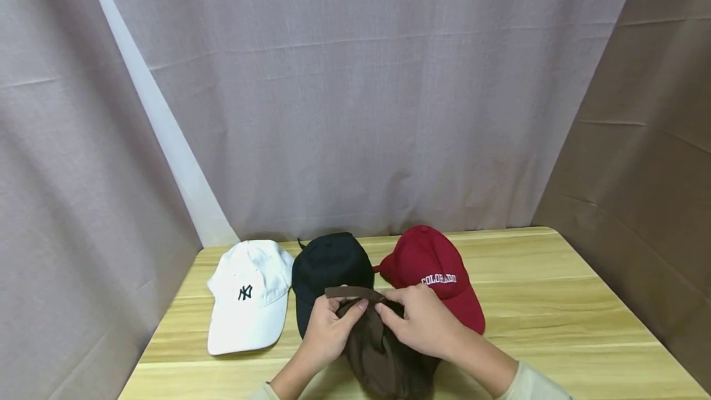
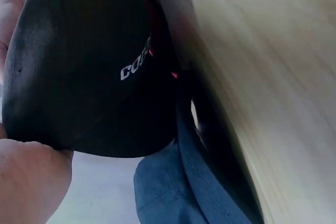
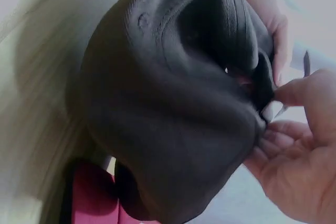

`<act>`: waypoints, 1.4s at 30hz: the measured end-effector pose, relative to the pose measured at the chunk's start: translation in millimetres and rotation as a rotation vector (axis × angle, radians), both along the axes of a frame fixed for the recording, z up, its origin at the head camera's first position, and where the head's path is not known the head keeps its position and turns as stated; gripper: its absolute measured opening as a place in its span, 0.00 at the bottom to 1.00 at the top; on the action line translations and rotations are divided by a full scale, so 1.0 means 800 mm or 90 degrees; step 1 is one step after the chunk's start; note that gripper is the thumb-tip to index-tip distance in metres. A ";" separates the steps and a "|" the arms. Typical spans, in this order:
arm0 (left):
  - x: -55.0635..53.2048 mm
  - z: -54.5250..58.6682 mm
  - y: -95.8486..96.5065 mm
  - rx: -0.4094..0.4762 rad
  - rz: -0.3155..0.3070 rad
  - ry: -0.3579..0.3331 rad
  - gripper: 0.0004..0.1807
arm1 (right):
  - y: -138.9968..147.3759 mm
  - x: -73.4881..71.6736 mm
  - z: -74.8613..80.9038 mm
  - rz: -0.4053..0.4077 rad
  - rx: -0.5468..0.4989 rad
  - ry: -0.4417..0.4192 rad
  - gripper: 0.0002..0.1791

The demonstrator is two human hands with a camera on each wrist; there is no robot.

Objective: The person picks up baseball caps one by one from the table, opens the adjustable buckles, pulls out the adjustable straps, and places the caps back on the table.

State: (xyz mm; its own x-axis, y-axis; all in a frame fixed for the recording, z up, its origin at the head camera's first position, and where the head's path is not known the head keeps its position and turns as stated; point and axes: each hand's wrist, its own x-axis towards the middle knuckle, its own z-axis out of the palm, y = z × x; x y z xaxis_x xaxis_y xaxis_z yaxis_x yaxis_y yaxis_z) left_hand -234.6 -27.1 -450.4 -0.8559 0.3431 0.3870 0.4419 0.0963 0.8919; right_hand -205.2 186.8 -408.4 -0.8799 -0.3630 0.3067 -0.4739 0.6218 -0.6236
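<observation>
A brown cap is held between both hands above the near part of the table, crown hanging down toward the person. My left hand pinches one side of its back strap, thumb on the near side. On the strap's other side, my right hand grips the edge with thumb and fingers. The right wrist view shows the crown, with a round top button, folded and creased. White lettering beginning "CO" appears on the dark cap fabric in the left wrist view.
A white cap with a dark NY emblem lies at left. Beside it is a black cap, partly covered by the hands. A red cap reading COLORADO sits to the right. The wooden table backs onto grey curtains.
</observation>
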 end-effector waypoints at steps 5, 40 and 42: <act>-0.005 -0.005 -0.004 0.013 -0.048 -0.028 0.09 | 0.010 -0.008 -0.002 0.052 -0.068 -0.095 0.14; -0.020 -0.004 -0.017 0.000 -0.148 -0.032 0.10 | 0.024 -0.010 -0.018 0.111 -0.192 -0.163 0.05; -0.020 -0.003 -0.018 -0.015 -0.166 -0.035 0.11 | 0.024 -0.009 -0.016 0.110 -0.192 -0.166 0.05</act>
State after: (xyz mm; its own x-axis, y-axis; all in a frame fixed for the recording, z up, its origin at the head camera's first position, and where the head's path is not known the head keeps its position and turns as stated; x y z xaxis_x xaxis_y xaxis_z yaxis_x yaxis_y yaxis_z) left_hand -251.0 -41.5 -452.5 -0.7569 0.5629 0.3320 0.4055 0.0061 0.9141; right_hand -212.5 205.7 -421.1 -0.8764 -0.4393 0.1973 -0.3574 0.3187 -0.8779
